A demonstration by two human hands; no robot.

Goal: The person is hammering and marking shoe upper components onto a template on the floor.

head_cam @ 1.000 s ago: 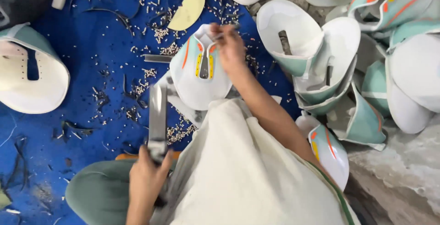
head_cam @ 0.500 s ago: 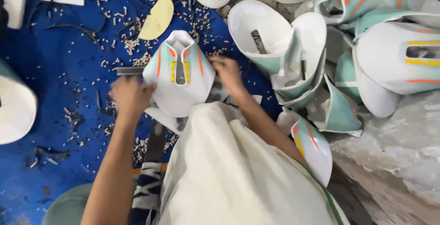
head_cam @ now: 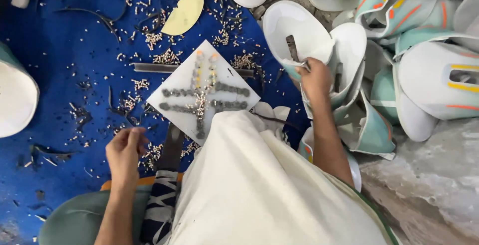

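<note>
Right grip: the right hand [head_cam: 315,78] is closed on the edge of a white, mint-trimmed shoe upper [head_cam: 299,38]; the fingertips are hidden behind the material.
Left grip: the left hand [head_cam: 124,150] hangs loosely curled with fingers drawn together above the blue mat [head_cam: 60,80]; whether it pinches anything small cannot be told.
Held upper: curved, soft-looking, with a slot cut in its middle; it lies at the left edge of the pile [head_cam: 399,55], just right of the board [head_cam: 203,91].
Board: flat white square set cornerwise on the mat, marked with grey rows in a cross; its lower corner is hidden under the cream cloth [head_cam: 259,190].
Metal bar: a thin grey bar [head_cam: 154,68] shows left of the board; the rest runs beneath it.
Pile: white, mint and orange-striped uppers overlap, so single shapes are hard to separate; several are cut off at the top and right edges.
Mat litter: small pale punchings and dark slivers scattered about; a yellow half-round piece [head_cam: 185,11] lies above the board.
Left edge: a white rounded piece [head_cam: 15,98] is cut off by the frame.
</note>
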